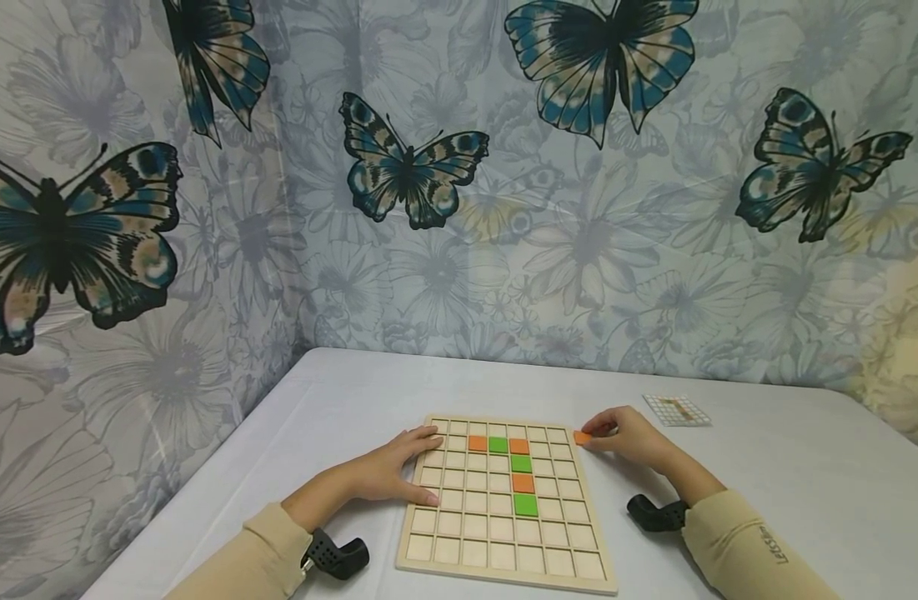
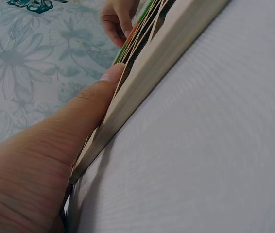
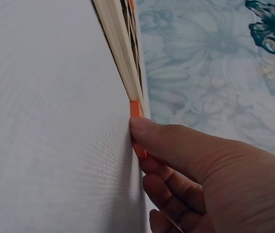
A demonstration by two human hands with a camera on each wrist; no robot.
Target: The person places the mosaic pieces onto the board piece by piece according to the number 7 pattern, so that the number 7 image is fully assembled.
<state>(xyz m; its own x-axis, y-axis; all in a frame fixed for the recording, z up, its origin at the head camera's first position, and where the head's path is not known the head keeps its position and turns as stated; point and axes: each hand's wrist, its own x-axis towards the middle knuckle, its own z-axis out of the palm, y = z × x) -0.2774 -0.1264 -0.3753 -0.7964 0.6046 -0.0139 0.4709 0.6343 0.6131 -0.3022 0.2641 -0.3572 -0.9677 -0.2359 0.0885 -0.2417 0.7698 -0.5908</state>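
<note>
A light wooden grid board (image 1: 474, 552) lies on the white table. Orange and green square tiles alternate on it, in a row near the far side and a column running down from the row's right end. Spread along the board's left edge, my left hand (image 1: 387, 468) rests its thumb (image 2: 112, 75) and fingers on the rim. My right hand (image 1: 629, 437) pinches an orange tile (image 3: 135, 108) between thumb and fingers. That tile is low over the cloth, right at the board's right edge near the far corner.
Beyond my right hand, a small card (image 1: 677, 410) with a printed grid pattern lies on the table (image 1: 789, 467). Black wrist-worn devices sit at both sleeves. A butterfly-patterned cloth (image 1: 443, 283) hangs behind the table.
</note>
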